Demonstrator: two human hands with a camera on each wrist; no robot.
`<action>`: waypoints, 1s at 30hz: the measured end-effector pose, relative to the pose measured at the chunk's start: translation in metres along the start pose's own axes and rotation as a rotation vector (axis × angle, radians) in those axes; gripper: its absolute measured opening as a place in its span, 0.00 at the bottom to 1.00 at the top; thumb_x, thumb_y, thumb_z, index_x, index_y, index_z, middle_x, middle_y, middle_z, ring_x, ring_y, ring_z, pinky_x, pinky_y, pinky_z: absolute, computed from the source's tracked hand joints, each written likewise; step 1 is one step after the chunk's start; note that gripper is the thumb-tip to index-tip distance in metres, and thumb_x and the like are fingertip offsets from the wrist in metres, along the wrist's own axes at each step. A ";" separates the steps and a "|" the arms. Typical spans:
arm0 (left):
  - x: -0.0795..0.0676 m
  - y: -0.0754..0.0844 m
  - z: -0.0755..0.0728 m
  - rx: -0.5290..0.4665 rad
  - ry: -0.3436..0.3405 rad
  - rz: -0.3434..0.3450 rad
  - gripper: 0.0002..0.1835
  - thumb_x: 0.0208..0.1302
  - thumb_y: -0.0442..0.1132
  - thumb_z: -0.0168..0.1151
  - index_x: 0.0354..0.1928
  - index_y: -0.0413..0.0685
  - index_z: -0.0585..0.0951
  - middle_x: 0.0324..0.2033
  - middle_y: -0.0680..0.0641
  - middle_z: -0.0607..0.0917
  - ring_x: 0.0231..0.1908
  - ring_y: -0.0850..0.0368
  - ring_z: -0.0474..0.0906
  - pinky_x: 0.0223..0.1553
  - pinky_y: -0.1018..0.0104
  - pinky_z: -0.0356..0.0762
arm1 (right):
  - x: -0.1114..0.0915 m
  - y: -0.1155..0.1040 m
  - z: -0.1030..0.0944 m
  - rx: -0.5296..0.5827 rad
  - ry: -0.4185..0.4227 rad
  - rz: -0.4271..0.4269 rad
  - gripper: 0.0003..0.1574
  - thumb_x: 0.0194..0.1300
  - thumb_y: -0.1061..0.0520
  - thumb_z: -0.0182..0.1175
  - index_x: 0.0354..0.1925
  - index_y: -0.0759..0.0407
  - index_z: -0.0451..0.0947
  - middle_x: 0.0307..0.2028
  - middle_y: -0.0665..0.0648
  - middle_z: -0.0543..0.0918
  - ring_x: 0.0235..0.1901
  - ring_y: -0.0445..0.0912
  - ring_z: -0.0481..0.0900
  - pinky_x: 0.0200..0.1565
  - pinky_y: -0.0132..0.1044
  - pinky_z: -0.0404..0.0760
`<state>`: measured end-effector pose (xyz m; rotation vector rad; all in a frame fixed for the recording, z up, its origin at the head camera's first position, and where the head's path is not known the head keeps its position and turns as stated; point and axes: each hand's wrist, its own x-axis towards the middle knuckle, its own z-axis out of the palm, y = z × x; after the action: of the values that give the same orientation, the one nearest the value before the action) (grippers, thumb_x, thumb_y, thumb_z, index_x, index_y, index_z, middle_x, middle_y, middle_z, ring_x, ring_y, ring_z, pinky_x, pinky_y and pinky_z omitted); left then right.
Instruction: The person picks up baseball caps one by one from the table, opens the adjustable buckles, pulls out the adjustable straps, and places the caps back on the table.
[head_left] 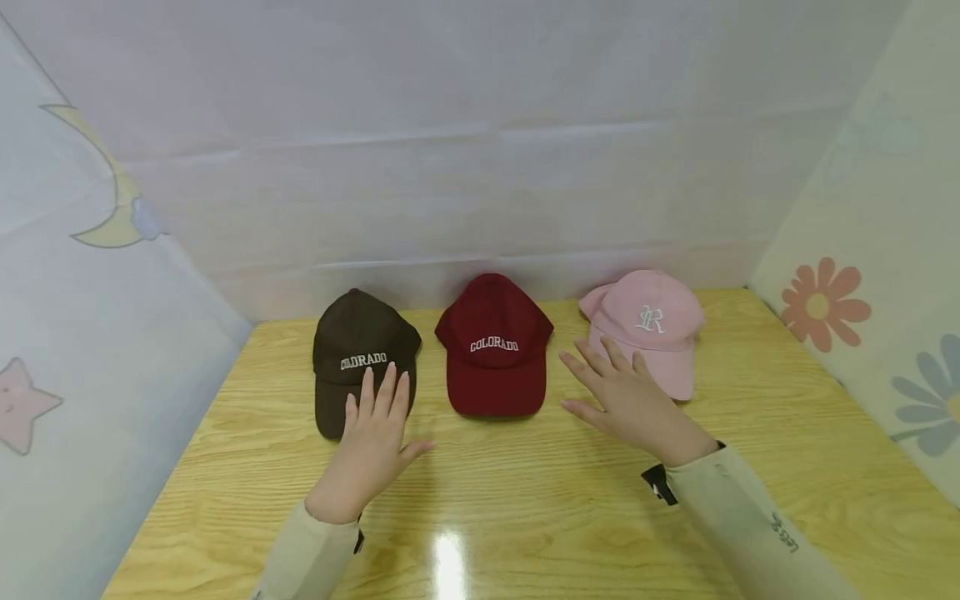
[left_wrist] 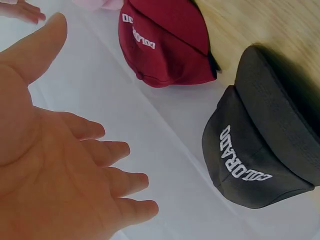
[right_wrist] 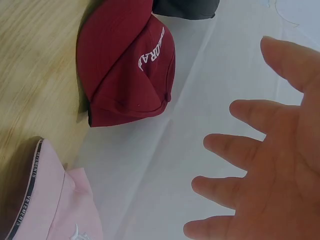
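Observation:
Three baseball caps sit in a row along the back of the table. A dark brown cap (head_left: 360,333) lettered COLORADO is at the left, a dark red cap (head_left: 495,387) with the same word in the middle, and a pink cap (head_left: 656,300) with a white R at the right. My left hand (head_left: 371,454) hovers before the brown cap, fingers straight and thumb out, covering part of its brim. Near the pink cap, my right hand (head_left: 633,408) has its fingers spread and hides some of that brim. Both wrist views show bare palms holding nothing.
The wood-grain table (head_left: 510,517) meets a pale cloth wall (head_left: 480,192) right behind the caps. Cloth sides rise at left and right, printed with a moon (head_left: 112,225), a star and flowers (head_left: 825,304).

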<state>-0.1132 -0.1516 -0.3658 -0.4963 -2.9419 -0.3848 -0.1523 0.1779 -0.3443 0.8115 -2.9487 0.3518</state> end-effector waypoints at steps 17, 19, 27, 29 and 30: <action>-0.011 -0.016 0.014 0.058 -0.023 -0.045 0.41 0.60 0.43 0.69 0.68 0.27 0.62 0.68 0.26 0.58 0.67 0.23 0.50 0.58 0.27 0.56 | -0.002 0.000 0.004 -0.001 0.011 -0.002 0.39 0.71 0.42 0.55 0.72 0.59 0.60 0.71 0.68 0.59 0.69 0.72 0.49 0.58 0.76 0.51; -0.011 -0.019 0.016 0.057 -0.030 -0.056 0.41 0.60 0.43 0.69 0.68 0.27 0.62 0.68 0.26 0.58 0.67 0.23 0.50 0.57 0.27 0.56 | -0.002 0.001 0.005 0.002 0.011 0.001 0.40 0.71 0.42 0.55 0.72 0.60 0.60 0.71 0.68 0.59 0.69 0.72 0.49 0.58 0.76 0.51; -0.009 -0.027 0.020 0.014 -0.099 -0.114 0.40 0.63 0.40 0.66 0.69 0.27 0.59 0.69 0.24 0.55 0.67 0.22 0.47 0.59 0.26 0.53 | -0.002 0.003 0.007 0.020 0.004 0.010 0.41 0.70 0.42 0.55 0.72 0.60 0.60 0.71 0.68 0.58 0.69 0.72 0.48 0.59 0.75 0.49; -0.009 -0.029 0.022 0.015 -0.104 -0.120 0.40 0.63 0.40 0.67 0.69 0.27 0.59 0.69 0.24 0.55 0.67 0.22 0.46 0.59 0.26 0.52 | -0.002 0.003 0.007 0.027 0.001 0.013 0.41 0.70 0.42 0.55 0.72 0.60 0.60 0.71 0.68 0.57 0.69 0.72 0.48 0.59 0.75 0.49; -0.009 -0.030 0.022 0.017 -0.103 -0.120 0.40 0.62 0.40 0.67 0.69 0.27 0.59 0.68 0.24 0.55 0.67 0.22 0.47 0.59 0.26 0.53 | -0.003 0.003 0.007 0.030 0.001 0.014 0.41 0.71 0.42 0.55 0.72 0.60 0.60 0.71 0.68 0.57 0.69 0.71 0.48 0.59 0.75 0.49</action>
<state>-0.1167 -0.1754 -0.3955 -0.3483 -3.0815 -0.3569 -0.1514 0.1797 -0.3523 0.7939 -2.9570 0.3977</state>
